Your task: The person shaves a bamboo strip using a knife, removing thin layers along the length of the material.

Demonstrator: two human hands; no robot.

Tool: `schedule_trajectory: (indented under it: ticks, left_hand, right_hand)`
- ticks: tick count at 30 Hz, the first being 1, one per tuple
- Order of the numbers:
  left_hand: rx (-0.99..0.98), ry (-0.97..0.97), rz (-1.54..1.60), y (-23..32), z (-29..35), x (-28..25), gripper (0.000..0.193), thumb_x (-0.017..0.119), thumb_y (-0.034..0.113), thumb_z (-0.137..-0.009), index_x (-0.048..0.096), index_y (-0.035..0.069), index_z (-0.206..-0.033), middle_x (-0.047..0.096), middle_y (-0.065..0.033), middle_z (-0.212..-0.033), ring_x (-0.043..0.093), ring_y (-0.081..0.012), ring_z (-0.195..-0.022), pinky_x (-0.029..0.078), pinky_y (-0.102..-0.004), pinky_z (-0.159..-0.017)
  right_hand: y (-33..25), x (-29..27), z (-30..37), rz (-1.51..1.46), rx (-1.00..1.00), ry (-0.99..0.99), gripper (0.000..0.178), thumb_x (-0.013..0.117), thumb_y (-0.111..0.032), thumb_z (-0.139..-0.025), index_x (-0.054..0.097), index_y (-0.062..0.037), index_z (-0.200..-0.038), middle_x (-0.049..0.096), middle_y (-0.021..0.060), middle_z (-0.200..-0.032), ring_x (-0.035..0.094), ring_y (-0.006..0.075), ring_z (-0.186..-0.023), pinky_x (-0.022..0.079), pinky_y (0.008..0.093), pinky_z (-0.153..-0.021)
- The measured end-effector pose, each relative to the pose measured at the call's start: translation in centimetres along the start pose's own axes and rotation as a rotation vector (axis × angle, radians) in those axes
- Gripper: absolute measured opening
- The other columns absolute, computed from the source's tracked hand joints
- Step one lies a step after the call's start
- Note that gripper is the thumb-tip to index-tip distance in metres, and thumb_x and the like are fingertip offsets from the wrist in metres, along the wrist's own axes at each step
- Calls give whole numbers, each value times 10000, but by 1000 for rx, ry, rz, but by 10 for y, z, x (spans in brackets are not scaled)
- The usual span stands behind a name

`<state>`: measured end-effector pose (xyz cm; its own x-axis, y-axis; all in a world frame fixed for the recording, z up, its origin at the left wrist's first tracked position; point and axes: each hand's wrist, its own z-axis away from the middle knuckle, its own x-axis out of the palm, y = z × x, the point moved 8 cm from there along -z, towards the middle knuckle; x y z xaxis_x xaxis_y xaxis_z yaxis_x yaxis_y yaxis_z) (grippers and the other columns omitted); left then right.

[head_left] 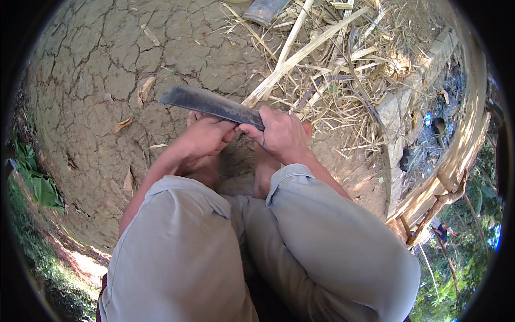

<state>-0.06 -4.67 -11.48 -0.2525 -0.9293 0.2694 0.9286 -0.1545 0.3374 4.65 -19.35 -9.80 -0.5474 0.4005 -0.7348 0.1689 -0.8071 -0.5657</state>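
- Crouched over cracked earth, right hand (279, 131) closed round the handle of a long dark flat steel blade (209, 103).
- Left hand (206, 134) pinches something small beneath the blade; it is hidden.
- Safest with fingers clear of the edge and short strokes.

Cracked, dry earth ground (107, 59) with plant litter and a low wall, seen from above.

Pale split bamboo strips (300, 53) and dry straw (343, 91) lie in a loose heap at the upper right. A dark cut tube end (265, 9) rests at the top edge beside them. A few brown dry leaves (145, 88) are scattered on the bare soil. Green broad leaves (37, 182) lie at the left edge. A low pale wall (424, 70) curves down the right side, with dark ash or debris (429, 139) behind it and green vegetation (461, 268) in the lower right corner.
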Motion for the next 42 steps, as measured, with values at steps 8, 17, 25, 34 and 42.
schedule_trajectory:
  ticks: [8, 17, 25, 34, 42]
  left_hand:
    - [-19, -55, 81, 28, 19, 9, 202, 473, 231, -1028, 575, 77, -945, 418, 70, -736, 293, -37, -559, 223, -229, -491]
    - [113, -37, -143, 40, 35, 8, 246, 483, 276, -1037, 601, 61, -1019, 431, 81, -742, 332, -31, -579, 278, -216, -503]
    - [99, -94, 181, 19, 95, -58, 261, 495, 294, -1033, 562, 84, -894, 316, 86, -600, 240, -27, -463, 175, -217, -413]
    - [146, -122, 173, 81, 47, -26, 266, 429, 324, -1053, 526, 83, -995, 404, 37, -685, 272, -29, -470, 196, -208, -400]
    - [109, -60, 53, 96, 43, -1, 259, 427, 312, -1044, 535, 90, -966, 411, 54, -676, 318, -37, -508, 235, -202, -427]
  right_hand:
    - [11, -28, 11, 60, -68, 285, 707, 559, -759, -790, 527, -55, -736, 568, 121, -635, 625, 318, -572, 469, 408, -490]
    - [-2, -60, 16, 260, -173, 406, 705, 596, -796, -712, 536, -94, -723, 555, 69, -598, 615, 259, -480, 484, 379, -406]
    - [259, -140, 99, 78, 1096, 538, 916, 236, -671, -987, 654, 118, -784, 652, 298, -754, 607, 452, -733, 434, 540, -706]
    - [132, -113, 47, -944, 811, 159, 459, 575, -438, -975, 638, 15, -948, 356, -71, -567, 382, 62, -416, 301, 237, -379]
    - [-13, -97, 0, -296, 39, 146, 517, 673, -507, -884, 617, 4, -945, 614, 105, -664, 639, 287, -582, 496, 383, -518]
